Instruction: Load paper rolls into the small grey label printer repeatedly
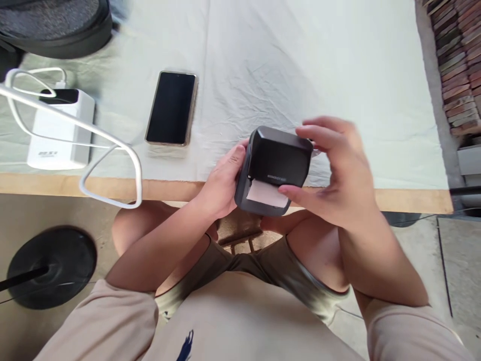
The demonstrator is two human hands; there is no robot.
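Note:
A dark grey, box-like device (280, 158) with a glossy black lid is held at the table's front edge. Below the lid, a white paper piece (266, 194) shows in its opening. My left hand (225, 180) grips the device's left side, its thumb along the edge and its other fingers mostly hidden behind. My right hand (338, 170) is at the right side with thumb and fingers spread. Its thumb tip is at the paper's right end and its index fingertip is by the lid's top right corner; whether they press on it is unclear.
On the cloth-covered table (323, 60) lie a phone (172, 109) and a white power bank (62, 130) with a looping white cable (138, 175) over the front edge. A black case (75, 37) stands back left. A round black base (52, 265) is on the floor.

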